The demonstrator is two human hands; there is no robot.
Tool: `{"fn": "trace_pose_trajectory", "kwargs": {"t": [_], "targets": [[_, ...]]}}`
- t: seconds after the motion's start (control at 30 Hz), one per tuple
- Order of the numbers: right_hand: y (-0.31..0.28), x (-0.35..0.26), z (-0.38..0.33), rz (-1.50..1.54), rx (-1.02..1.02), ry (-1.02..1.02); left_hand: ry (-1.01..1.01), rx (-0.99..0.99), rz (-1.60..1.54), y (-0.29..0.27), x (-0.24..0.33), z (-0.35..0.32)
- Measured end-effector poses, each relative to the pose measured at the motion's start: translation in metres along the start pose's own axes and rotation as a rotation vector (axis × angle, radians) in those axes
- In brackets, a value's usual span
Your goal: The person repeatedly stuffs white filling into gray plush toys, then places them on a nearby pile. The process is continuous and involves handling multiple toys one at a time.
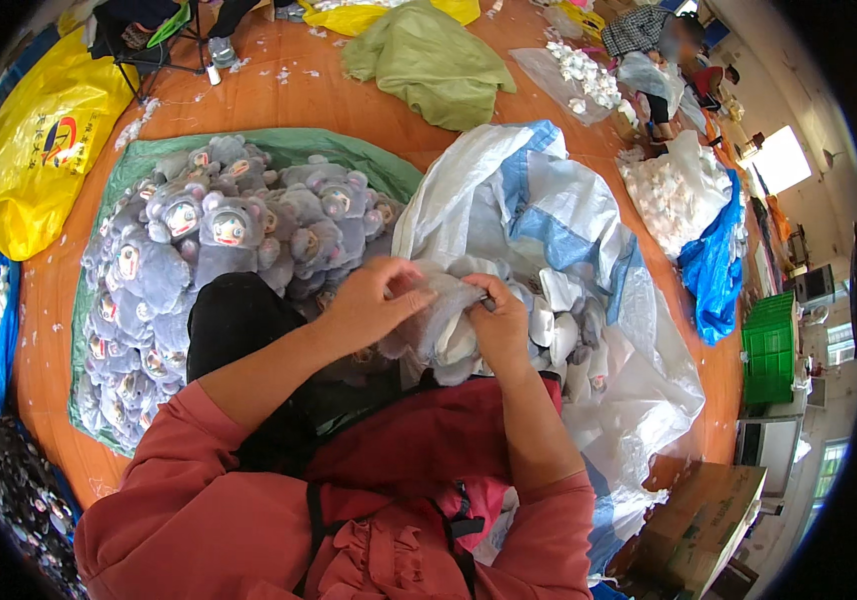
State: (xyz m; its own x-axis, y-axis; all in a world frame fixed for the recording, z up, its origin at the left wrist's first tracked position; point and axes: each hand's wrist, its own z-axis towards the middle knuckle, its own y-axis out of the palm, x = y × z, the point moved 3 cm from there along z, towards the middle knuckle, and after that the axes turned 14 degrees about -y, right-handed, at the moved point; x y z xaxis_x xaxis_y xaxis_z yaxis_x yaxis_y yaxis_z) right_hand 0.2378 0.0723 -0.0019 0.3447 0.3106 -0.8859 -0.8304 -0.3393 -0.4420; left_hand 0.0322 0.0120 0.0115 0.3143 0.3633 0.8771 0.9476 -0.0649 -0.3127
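Both my hands are closed on a grey fuzzy plush piece (441, 318) with a whitish part showing, held above my lap. My left hand (381, 300) pinches its left side, thumb against fingers. My right hand (499, 322) grips its upper right edge. Just right of it, an open white-and-blue woven sack (574, 205) holds several more grey and white plush pieces (561, 325). To my left, a large heap of grey plush toys (224, 228) with pale faces lies on a green sheet (349, 150). How far the held piece is turned inside out is hard to tell.
A yellow bag (54, 150) stands far left. An olive-green cloth bundle (429, 65) lies ahead on the orange floor (279, 90). White stuffing fills a clear bag (674, 195) at right, near a green crate (769, 350) and a cardboard box (699, 525). Another person (644, 50) is far right.
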Motion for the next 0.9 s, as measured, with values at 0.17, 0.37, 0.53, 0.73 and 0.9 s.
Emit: {"fn": "trace_pose_trajectory", "kwargs": {"t": [0.17, 0.37, 0.53, 0.73, 0.9], "targets": [[-0.005, -0.017, -0.004, 0.215, 0.076, -0.251, -0.197, -0.070, -0.309, -0.004, -0.024, 0.018], [-0.011, -0.014, -0.008, 0.276, 0.064, -0.401, -0.376, -0.542, -0.777, 0.007, -0.019, 0.010], [-0.011, -0.019, -0.006, 0.187, 0.059, -0.435, -0.439, -0.556, -0.794, 0.007, -0.017, 0.009], [-0.022, -0.012, -0.005, 0.326, 0.278, -0.440, -0.344, -0.152, -0.931, -0.009, -0.008, 0.011], [-0.006, -0.011, -0.010, 0.398, 0.096, -0.188, -0.250, -0.074, -0.974, -0.012, -0.015, 0.014]]}}
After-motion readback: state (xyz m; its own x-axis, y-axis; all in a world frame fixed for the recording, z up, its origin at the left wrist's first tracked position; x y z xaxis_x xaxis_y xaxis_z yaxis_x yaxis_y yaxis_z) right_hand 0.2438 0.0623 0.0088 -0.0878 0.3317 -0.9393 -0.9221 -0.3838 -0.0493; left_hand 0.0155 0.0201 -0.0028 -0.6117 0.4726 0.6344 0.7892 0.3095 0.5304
